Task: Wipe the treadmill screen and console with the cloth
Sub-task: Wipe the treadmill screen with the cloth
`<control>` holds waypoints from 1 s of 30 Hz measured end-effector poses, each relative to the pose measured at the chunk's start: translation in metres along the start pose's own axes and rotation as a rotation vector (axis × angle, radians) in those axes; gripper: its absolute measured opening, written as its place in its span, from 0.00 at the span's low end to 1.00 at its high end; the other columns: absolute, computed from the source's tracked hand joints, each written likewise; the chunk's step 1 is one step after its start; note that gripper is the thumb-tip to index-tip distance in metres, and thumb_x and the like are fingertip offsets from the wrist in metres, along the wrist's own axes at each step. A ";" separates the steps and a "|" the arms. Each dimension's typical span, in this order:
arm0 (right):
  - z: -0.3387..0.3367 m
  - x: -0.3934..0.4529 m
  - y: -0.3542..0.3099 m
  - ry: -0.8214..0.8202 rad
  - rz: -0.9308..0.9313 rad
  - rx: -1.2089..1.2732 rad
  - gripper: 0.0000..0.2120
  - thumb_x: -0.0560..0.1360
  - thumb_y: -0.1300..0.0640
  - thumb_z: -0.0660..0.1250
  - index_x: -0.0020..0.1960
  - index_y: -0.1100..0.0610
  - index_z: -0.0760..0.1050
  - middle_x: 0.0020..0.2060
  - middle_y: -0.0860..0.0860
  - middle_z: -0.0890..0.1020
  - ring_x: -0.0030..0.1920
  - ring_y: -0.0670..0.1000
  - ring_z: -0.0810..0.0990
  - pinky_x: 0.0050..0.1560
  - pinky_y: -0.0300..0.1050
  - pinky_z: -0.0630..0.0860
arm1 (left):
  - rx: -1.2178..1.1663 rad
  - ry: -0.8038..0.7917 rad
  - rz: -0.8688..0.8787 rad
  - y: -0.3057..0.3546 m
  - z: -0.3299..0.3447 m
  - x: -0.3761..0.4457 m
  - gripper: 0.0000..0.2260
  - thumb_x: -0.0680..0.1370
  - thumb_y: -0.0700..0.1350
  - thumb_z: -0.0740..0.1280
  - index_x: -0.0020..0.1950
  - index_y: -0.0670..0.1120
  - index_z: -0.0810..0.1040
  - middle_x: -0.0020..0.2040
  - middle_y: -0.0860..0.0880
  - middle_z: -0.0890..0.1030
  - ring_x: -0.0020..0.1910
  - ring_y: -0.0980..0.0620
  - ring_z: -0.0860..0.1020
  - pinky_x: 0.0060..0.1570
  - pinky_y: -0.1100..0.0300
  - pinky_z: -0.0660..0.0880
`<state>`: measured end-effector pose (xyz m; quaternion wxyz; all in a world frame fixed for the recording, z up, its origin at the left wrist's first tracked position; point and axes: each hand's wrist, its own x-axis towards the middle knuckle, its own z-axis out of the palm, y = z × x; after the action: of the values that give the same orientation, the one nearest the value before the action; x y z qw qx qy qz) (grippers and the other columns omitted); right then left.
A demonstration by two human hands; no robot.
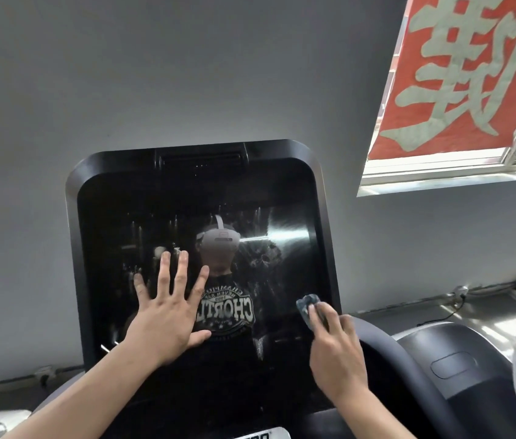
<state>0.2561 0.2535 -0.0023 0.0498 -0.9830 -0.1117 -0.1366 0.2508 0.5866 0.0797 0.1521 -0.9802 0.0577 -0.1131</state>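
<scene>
With the right hand [336, 353] pinching the balled-up cloth [307, 307] against the lower right edge of the screen [168, 210] and the left hand [163, 315] splayed flat beside it for bracing, I'd sweep overlapping strokes up toward those smears above the grip.

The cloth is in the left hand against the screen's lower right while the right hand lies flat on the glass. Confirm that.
Not quite: the hands are swapped. In the head view the right hand holds the cloth against the screen at its lower right, and the left hand lies flat on the glass.
</scene>
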 end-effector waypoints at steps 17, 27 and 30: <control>0.014 -0.022 0.005 0.065 0.089 0.062 0.32 0.68 0.68 0.60 0.72 0.65 0.75 0.71 0.60 0.74 0.55 0.64 0.77 0.62 0.52 0.70 | 0.003 0.010 0.002 0.000 -0.001 0.000 0.59 0.66 0.78 0.67 0.84 0.43 0.53 0.83 0.33 0.42 0.81 0.27 0.39 0.64 0.17 0.58; 0.029 -0.041 -0.008 0.149 0.012 0.120 0.33 0.66 0.68 0.57 0.70 0.66 0.77 0.70 0.58 0.76 0.51 0.60 0.75 0.54 0.54 0.78 | 0.010 0.005 0.000 0.002 -0.002 -0.001 0.59 0.67 0.78 0.66 0.84 0.44 0.51 0.83 0.33 0.39 0.80 0.27 0.37 0.65 0.17 0.58; 0.034 -0.048 -0.008 0.155 -0.092 0.124 0.31 0.66 0.71 0.63 0.69 0.62 0.80 0.69 0.54 0.77 0.46 0.57 0.73 0.49 0.50 0.81 | -0.007 0.039 0.014 0.000 -0.001 0.000 0.59 0.64 0.77 0.69 0.84 0.43 0.55 0.83 0.32 0.45 0.81 0.26 0.42 0.62 0.16 0.62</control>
<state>0.2180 0.2557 -0.0478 0.1129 -0.9584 -0.1611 -0.2070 0.2502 0.5861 0.0804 0.1482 -0.9779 0.0681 -0.1310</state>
